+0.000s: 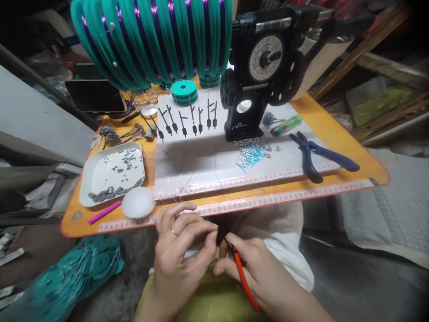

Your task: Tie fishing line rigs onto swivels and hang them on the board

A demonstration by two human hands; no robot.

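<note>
Head view: pliers (241,273), red-handled, one pair, gripped in the right hand (259,264), fingers curled round the handles, thumb against them; dark nose just beside the left fingertips, apart. Left hand (184,243): thumb and index fingertip pressed together; anything pinched there too fine to tell. Both hands before the near edge of the bench (367,158). Markings: measuring strip (254,202), red printed numerals, too blurred to read; round dial (257,60), graduated, figures illegible.
</note>
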